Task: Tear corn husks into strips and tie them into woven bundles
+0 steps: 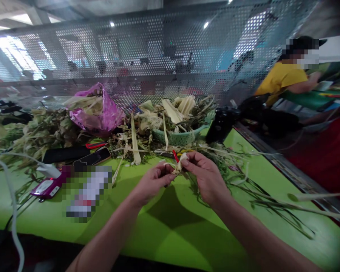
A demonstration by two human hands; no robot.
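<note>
My left hand [153,180] and my right hand [205,174] meet above the bright green table [164,230], both pinched on a small pale strip of dried leaf [179,166] held between the fingertips. Thin green stems [243,181] trail from under my right hand toward the right. Just behind the fingers lies something red [175,155], partly hidden. A green basket [181,136] heaped with pale husks stands straight behind my hands.
A pink plastic bag [102,111] of husks sits back left amid plant scraps. Phones [92,158], a magenta device [47,187] and a white cable [13,204] lie at left. A perforated metal screen [158,56] closes the back. A person in yellow [283,79] sits far right.
</note>
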